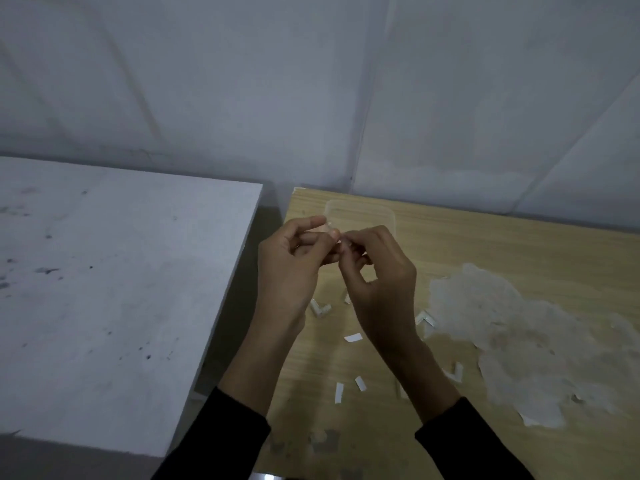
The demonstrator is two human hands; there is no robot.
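While you hold both hands together over the far left part of the wooden table (502, 237), your left hand (291, 268) pinches a small pale piece (330, 229) between thumb and forefinger, its other fingers curled underneath. Your right hand (377, 271) meets it from the other side, fingertips closed on the same piece, so that the two hands touch at the fingers. The piece is too small and blurred to tell its exact shape.

Just beyond your fingertips, a clear plastic container (360, 210) stands on the table near its back edge, partly hidden by your hands. Below your hands, on the tabletop, lie white L-shaped corner pieces: one (320, 308) under your left wrist, another (424, 318) just right of your right wrist, a third (456, 372) nearer to you beside your right forearm. White paper strips are scattered between your forearms: one (353, 337) near the middle, two more (360, 383) (338, 392) lower down, close together.

To the right, a large pale patch (519, 341) shows where the table's wood-grain surface has peeled. To the left, a grey slab (121, 271) with dark specks sits beside the table, apart from it by a narrow dark gap. Black sleeves (221, 441) cover both forearms. A pale wall (311, 81) fills the background.
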